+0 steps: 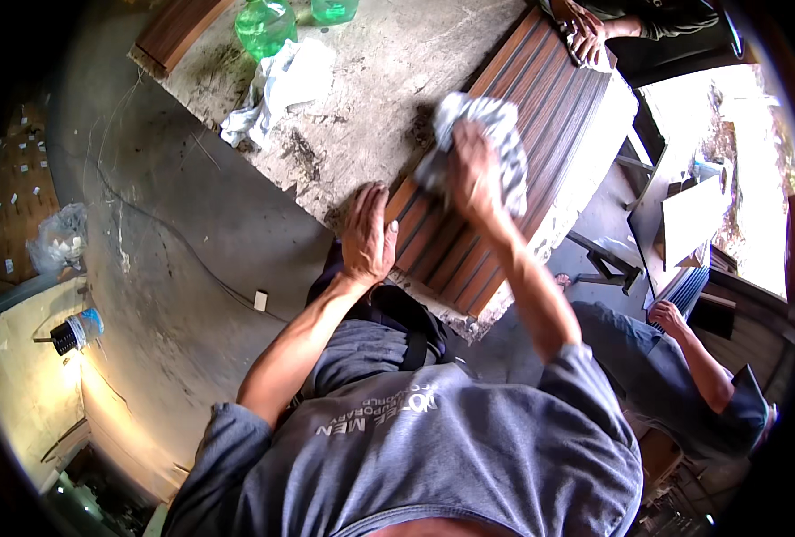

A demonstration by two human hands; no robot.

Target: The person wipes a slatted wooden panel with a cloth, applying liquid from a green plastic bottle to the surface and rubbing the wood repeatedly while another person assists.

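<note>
A brown panel with dark lengthwise grooves [554,112] lies on a worn, pale-topped table [370,80], running from near me toward the far right. My right hand [474,174] presses a crumpled grey-and-white patterned cloth [511,148] onto the panel's face. Both cloth and hand look a little blurred. At the panel's near left edge rests my left hand [368,237], fingers stretched out and thumb apart, touching the panel and holding nothing.
Another person's hands [585,34] rest at the panel's far end. A white rag [283,85] and green plastic bottles [266,29] occupy the table's far left, beside another brown board [175,31]. A seated person [675,358] is at my right. A cable [169,231] crosses the floor.
</note>
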